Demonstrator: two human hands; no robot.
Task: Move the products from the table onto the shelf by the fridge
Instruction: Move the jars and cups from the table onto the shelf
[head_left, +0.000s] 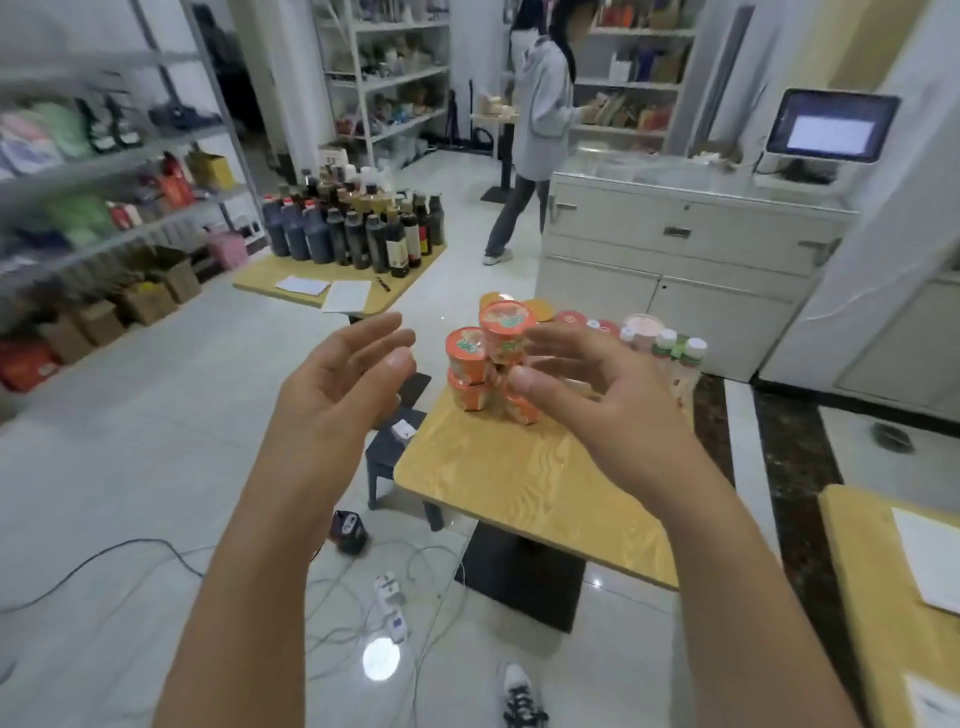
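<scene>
Orange round tubs (488, 364) stacked on woodgrain table (524, 483).

I see orange cups (467, 358) stacked upright two high at the twelve o'clock end of the table (519, 483), printed lids up. At their three o'clock stand white-capped bottles (693, 351), with a pale pink-lidded tub (643, 328) just behind those.
</scene>
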